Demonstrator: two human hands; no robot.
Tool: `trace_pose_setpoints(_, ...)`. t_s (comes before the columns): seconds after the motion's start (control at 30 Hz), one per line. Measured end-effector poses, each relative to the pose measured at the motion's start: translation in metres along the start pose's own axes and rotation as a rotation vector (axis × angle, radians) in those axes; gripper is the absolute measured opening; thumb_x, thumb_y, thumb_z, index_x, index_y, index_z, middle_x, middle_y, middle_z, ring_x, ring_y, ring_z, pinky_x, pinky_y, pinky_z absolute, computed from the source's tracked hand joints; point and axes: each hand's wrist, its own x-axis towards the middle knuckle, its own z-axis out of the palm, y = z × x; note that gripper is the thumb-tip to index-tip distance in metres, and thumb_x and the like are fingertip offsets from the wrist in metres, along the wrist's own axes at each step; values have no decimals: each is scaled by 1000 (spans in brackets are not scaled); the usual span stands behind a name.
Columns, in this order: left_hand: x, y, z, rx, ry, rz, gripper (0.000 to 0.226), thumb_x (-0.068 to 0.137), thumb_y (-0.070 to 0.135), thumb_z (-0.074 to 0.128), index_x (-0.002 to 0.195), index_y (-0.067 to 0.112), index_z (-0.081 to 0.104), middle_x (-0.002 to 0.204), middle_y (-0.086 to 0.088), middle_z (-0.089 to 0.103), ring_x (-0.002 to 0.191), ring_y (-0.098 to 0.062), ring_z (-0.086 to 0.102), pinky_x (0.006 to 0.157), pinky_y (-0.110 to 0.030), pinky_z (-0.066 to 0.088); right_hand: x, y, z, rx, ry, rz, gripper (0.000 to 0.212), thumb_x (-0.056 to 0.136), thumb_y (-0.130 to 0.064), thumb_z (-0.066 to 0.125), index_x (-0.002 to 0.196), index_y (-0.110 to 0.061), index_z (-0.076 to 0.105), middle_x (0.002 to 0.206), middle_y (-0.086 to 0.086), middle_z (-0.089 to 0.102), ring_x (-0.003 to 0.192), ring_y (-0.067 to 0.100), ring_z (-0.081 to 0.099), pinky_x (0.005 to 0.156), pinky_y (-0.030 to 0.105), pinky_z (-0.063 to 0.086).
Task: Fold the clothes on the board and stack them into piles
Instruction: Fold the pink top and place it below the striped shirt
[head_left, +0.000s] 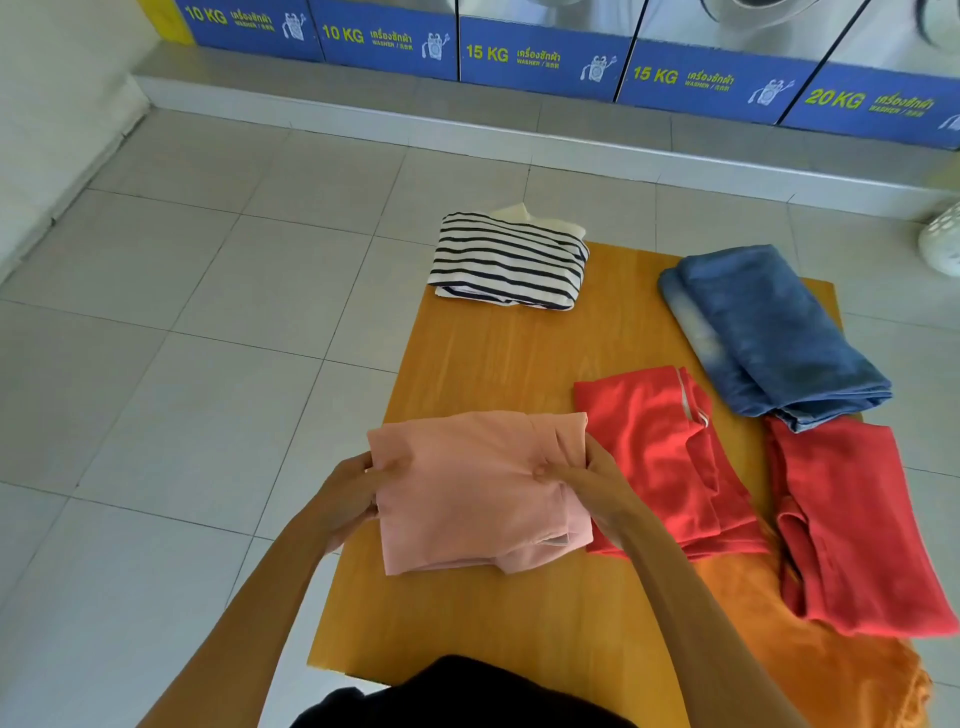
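You are holding a folded pink garment (475, 488) above the table (498, 353), left hand (345, 491) and right hand (587, 483) gripping its opposite edges. A striped pile (509, 262) is lying at the far corner. Blue jeans (769, 332) and two red garments (660, 452) (857, 525) are lying to your right.

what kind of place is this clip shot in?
Most likely a self-service laundromat. A row of machines along the wall carries blue washer labels marked 10, 15 and 20 KG, and folded clothes such as the striped shirt sit on a wooden board over tiled floor.
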Motion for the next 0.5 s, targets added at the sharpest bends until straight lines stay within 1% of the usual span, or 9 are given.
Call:
trace_pose_setpoints(0.03,2,3,1,5,22,2,45,79,39,74,119,21,62,112,-8,72,108,-31,66,94,-49,55,2,0,0,-1,5,-4,64,68,-7,82,126,-23,63,118,1,74,112,24,69,97,46,56)
trace_pose_setpoints(0.1,8,5,5,15,56,8,43,82,33,75,122,21,60,115,-5,71,108,-28,66,93,-49,55,6,0,0,5,15,3,66,69,8,74,127,-19,60,119,6,71,113,27,67,95,45,57)
trace_pose_setpoints(0.17,11,3,9,1,66,1,38,84,25,75,119,22,61,115,-3,71,108,-27,66,90,-46,56,8,1,1,8,20,21,67,69,13,69,128,-18,58,119,8,69,112,28,67,93,45,58)
trace_pose_setpoints(0.27,13,-1,10,-19,70,-17,40,82,22,76,120,21,61,116,-3,70,108,-26,65,84,-41,57,11,1,1,-27,29,49,63,71,8,71,126,-19,55,118,5,66,109,24,65,87,40,58)
trace_pose_setpoints(0.4,15,-5,8,-7,50,-43,57,79,31,79,128,11,59,118,-7,69,109,-28,65,87,-42,56,12,-3,3,-57,26,102,60,73,3,68,127,-18,52,119,4,64,105,20,63,78,32,54)
trace_pose_setpoints(0.43,14,-6,7,-1,50,-53,59,79,34,78,129,10,58,118,-7,69,110,-28,65,88,-43,56,13,-2,3,-61,28,111,59,73,2,67,127,-18,52,119,5,64,104,20,63,78,32,54)
trace_pose_setpoints(0.5,14,-8,7,20,82,-60,55,83,34,75,129,10,58,117,-6,70,109,-28,65,88,-44,57,16,-1,3,-81,41,133,57,75,-4,69,128,-17,52,120,4,64,104,20,64,83,36,55)
